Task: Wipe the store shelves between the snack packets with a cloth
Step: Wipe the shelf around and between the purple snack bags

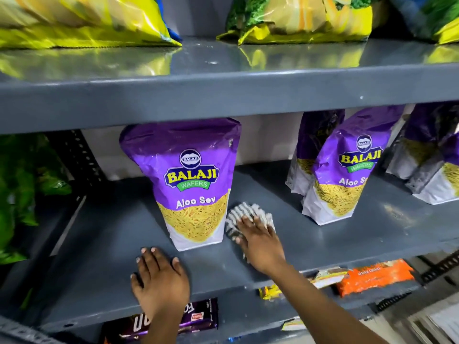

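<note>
1 cloth (244, 211) under R hand (261, 245)

Fig.: retail shop interior. Stocked grey steel shelf (99, 227) w/ upright Balaji Aloo Sev packets (196, 184) in rows; above it, yellow snack bags (74, 21); below it, orange cookie pack (372, 279) & choc. bars (203, 316).

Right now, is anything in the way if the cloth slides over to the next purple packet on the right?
Nothing visible. The right hand presses the striped cloth down beside the middle Aloo Sev packet, and only bare grey shelf lies between the cloth and the right Aloo Sev packet.
</note>
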